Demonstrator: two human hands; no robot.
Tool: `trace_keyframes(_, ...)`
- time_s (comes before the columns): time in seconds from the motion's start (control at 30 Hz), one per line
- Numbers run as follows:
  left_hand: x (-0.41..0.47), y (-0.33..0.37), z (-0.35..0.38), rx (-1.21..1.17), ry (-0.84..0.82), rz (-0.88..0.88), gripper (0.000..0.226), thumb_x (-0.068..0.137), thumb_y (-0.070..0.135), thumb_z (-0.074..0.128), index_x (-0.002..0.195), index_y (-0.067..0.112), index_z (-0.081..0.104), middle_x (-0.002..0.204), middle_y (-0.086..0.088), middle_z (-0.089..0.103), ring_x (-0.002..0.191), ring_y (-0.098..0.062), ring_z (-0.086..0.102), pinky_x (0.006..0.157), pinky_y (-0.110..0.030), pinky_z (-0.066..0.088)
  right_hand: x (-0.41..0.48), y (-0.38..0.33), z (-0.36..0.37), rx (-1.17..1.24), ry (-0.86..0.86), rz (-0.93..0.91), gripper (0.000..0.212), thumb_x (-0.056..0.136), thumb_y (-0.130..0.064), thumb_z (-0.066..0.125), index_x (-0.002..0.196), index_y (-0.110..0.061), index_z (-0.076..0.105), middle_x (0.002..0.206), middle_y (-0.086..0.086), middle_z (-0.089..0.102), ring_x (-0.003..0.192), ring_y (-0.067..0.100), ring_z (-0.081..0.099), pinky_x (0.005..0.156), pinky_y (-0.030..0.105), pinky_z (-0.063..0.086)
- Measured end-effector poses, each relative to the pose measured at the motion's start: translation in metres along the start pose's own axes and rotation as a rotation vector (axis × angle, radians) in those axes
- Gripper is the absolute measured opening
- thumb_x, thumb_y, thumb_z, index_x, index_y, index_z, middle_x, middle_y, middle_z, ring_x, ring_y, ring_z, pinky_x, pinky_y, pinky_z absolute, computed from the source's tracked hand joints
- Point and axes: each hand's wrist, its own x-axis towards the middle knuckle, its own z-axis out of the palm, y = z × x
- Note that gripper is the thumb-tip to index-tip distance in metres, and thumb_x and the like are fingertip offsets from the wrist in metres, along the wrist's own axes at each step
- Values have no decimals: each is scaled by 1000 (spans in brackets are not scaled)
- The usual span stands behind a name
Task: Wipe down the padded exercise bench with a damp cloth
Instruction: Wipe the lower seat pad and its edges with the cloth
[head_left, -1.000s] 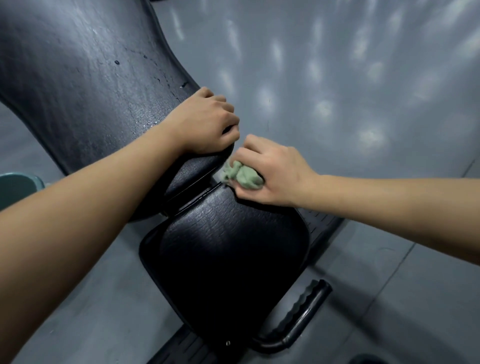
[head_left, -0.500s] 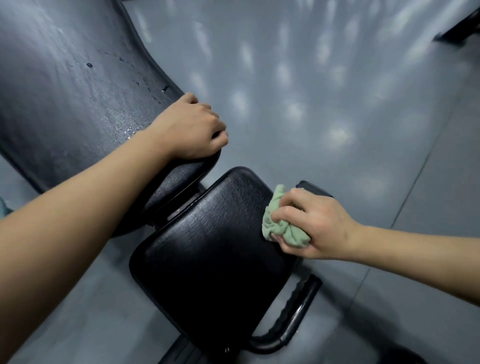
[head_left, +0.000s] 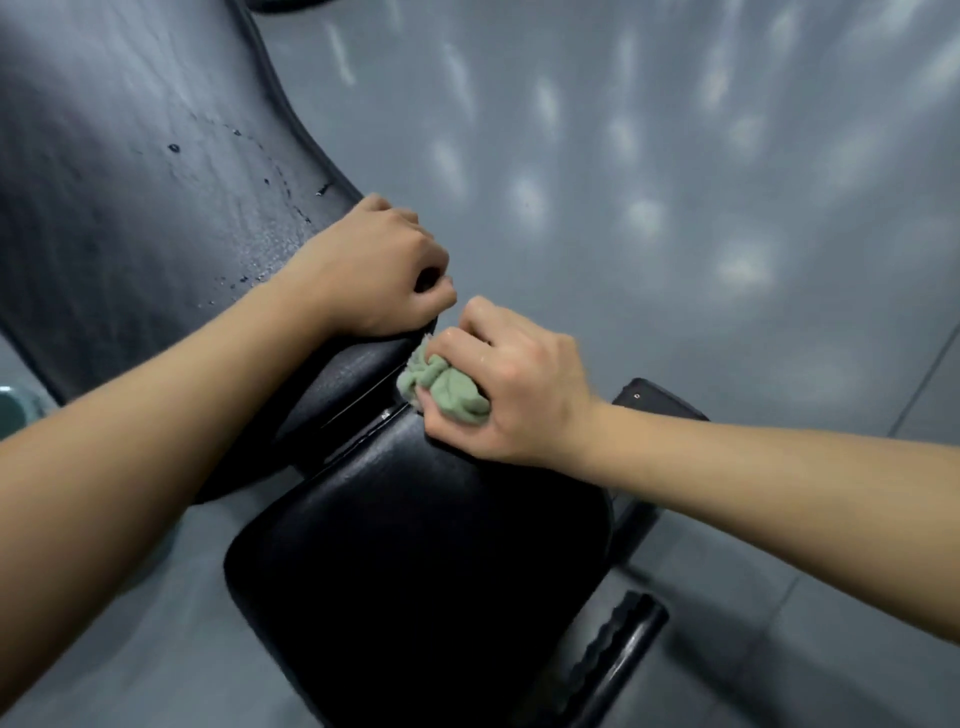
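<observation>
Wet, droplet-beaded back pad (head_left: 130, 182) of the bench at left. The left hand (head_left: 374, 270) rests on its lower end, fingers curled tight over the edge. Just beside it, a bunched green cloth (head_left: 447, 387) presses into the gap where the back pad meets the seat pad (head_left: 415, 571), gripped by the right hand (head_left: 514, 395), fingers wrapped round it. Ridged handle (head_left: 618, 654) at lower right.

Back pad (head_left: 156, 182): we see black grained upholstery, wet with droplets.
Seat pad (head_left: 415, 571): glossy black, leather-like.
Cloth (head_left: 447, 387): soft green fabric.
Floor (head_left: 675, 156): smooth grey, sheeny.
</observation>
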Motion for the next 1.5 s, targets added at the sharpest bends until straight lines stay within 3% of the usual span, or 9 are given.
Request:
trace_keyframes(0.1, -1, 3, 1, -80, 76, -21, 31, 90, 30, 46, 61, 18, 46, 61, -5, 56, 71, -31, 53, 74, -41, 38, 17, 6, 2, 65, -44, -39, 33, 83, -52, 61, 84, -20, 69, 86, -1, 61, 69, 22, 60, 46, 31, 37)
trace_keyframes(0.17, -8, 0, -1, -121, 156, -50, 28, 94, 25, 52, 71, 13, 60, 70, -4, 60, 77, -30, 55, 78, -41, 39, 33, 8, 8, 131, -104, -107, 34, 85, -52, 61, 83, -19, 69, 89, -2, 63, 68, 21, 59, 49, 27, 32)
trace_keyframes(0.3, -31, -9, -21, -375, 285, -249, 25, 97, 15, 61, 120, 12, 69, 110, -3, 71, 100, -14, 59, 98, -26, 43, 47, 10, 19, 300, -162, -171, 34, 87, -50, 60, 81, -18, 66, 80, -1, 54, 62, 21, 51, 48, 31, 38)
trace_keyframes(0.4, -73, -8, -29, -233, 203, -280, 32, 99, 23, 57, 129, 14, 65, 137, -1, 63, 131, -17, 55, 119, -44, 31, 53, 13, 20, 262, -178, -232, 33, 87, -50, 59, 78, -18, 61, 78, -1, 53, 62, 24, 53, 49, 28, 31)
trace_keyframes(0.5, -104, 5, -24, -123, 112, -323, 42, 102, 30, 50, 142, 20, 59, 156, 1, 47, 148, -18, 38, 123, -49, 24, 58, 8, 22, 229, -177, -302, 31, 85, -50, 60, 75, -21, 59, 75, -1, 55, 62, 28, 58, 51, 27, 27)
trace_keyframes(0.93, -94, 13, -24, 6, 81, -361, 37, 102, 19, 52, 138, 15, 61, 155, -3, 47, 147, -21, 40, 115, -56, 32, 59, 7, 24, 456, -320, -474, 31, 76, -54, 66, 80, -23, 62, 81, -6, 58, 66, 21, 59, 51, 26, 26)
trace_keyframes(1.2, -91, 15, -32, 7, 0, -378, 46, 101, 35, 49, 140, 12, 57, 157, -6, 44, 148, -25, 36, 116, -59, 28, 69, 46, 6, 653, -665, -403, 48, 73, -77, 54, 91, -35, 69, 85, -14, 45, 76, 6, 52, 67, 35, 50)
trace_keyframes(1.37, -91, 17, -29, 8, 16, -396, 46, 100, 35, 52, 140, 12, 57, 156, -7, 44, 148, -26, 37, 116, -59, 28, 56, 73, -4, 745, -751, -381, 31, 75, -52, 77, 103, -38, 72, 101, -11, 50, 93, 7, 51, 81, 27, 46)
trace_keyframes(1.5, -91, 17, -29, 36, 10, -398, 47, 99, 37, 53, 139, 13, 58, 155, -6, 45, 147, -27, 38, 116, -57, 28, 44, 72, -7, 705, -643, -433, 31, 81, -49, 61, 109, -38, 68, 107, -8, 53, 96, 14, 54, 79, 34, 49)
